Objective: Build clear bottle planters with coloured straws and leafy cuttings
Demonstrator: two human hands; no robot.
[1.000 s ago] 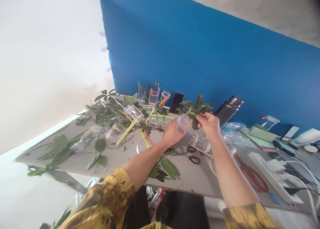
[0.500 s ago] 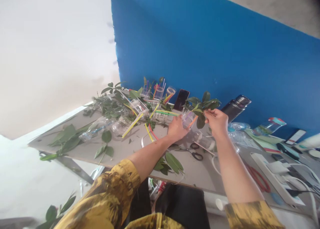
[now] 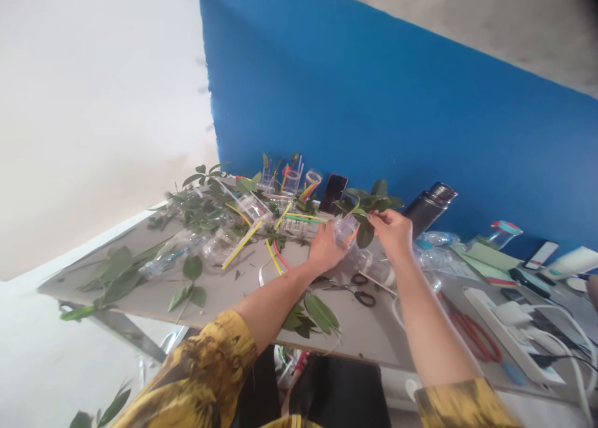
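Observation:
My left hand (image 3: 324, 248) is wrapped round a small clear plastic cup (image 3: 344, 229) held just above the grey table (image 3: 224, 294). My right hand (image 3: 393, 232) pinches the stem of a leafy green sprig (image 3: 367, 205) that stands in the cup's mouth, with an orange straw beside it. Both hands are closed. Black-handled scissors (image 3: 357, 289) lie on the table just below my hands.
Clear bottles, coloured straws (image 3: 243, 241) and loose leaves (image 3: 114, 278) litter the table's left. Cups with straws (image 3: 292, 180) and a phone (image 3: 332, 192) stand against the blue wall. A dark flask (image 3: 427, 207), a power strip (image 3: 509, 328) and cables lie right.
Both hands keep hold of the cup and the sprig. The right hand has lowered the sprig slightly towards the cup; the view shifted a little.

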